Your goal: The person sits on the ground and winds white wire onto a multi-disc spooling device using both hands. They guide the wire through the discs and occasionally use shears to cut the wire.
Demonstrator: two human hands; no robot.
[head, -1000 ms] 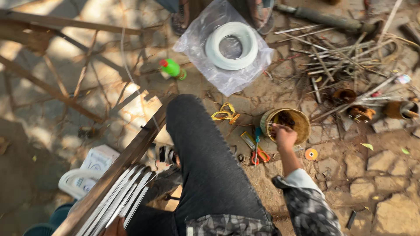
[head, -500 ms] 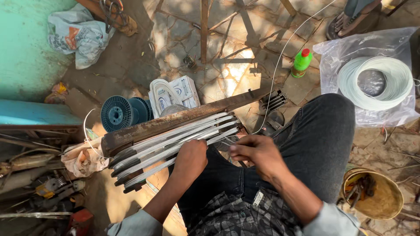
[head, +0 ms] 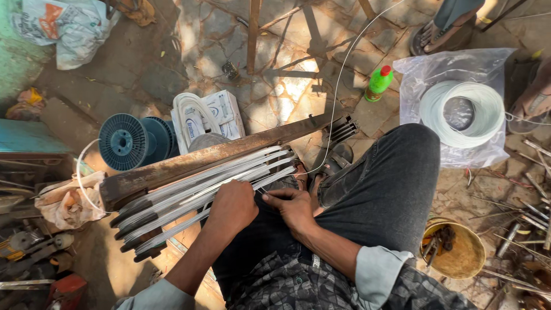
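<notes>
A rusty metal bar lies across my lap with a bundle of white-wrapped rods with dark ends fanned out below it. My left hand presses down on the bundle near its right end, fingers curled over the rods. Beside it, my right hand pinches a thin white wire at the rods' tips. The wire climbs away over the paving toward the top of the view. My dark trouser leg stretches out to the right.
Blue spools and a white coil on boxes stand behind the bar. A white wire coil lies on a plastic bag, a green bottle beside it. A yellow bucket of tools is at right. Another person's foot is top right.
My right hand left the yellow bucket and came to my lap. The view swung left onto the bar and rods, where both hands now work.
</notes>
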